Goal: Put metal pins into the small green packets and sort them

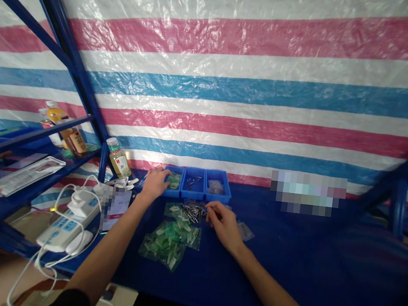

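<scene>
My left hand [156, 183] rests at the left edge of the left blue bin [171, 193], thumb and fingers apart, with nothing visible in it. Small green packets [175, 179] lie inside that bin. Close to the pile of thin metal pins [193, 212], my right hand [223, 220] has its fingertips pinched together; whatever is between them is too small to make out. The middle bin [193, 191] holds a few dark metal pieces, and the right bin [217, 197] has clear small bags [216, 187]. Green plastic packets [168, 242] are heaped between my forearms.
A white power strip [66, 230] with tangled cables and a phone [118, 208] lie left of my left arm. A bottle [118, 158] stands by the blue frame post. Clear bags [244, 231] lie beside my right hand. Striped sheeting [251, 94] hangs behind the table.
</scene>
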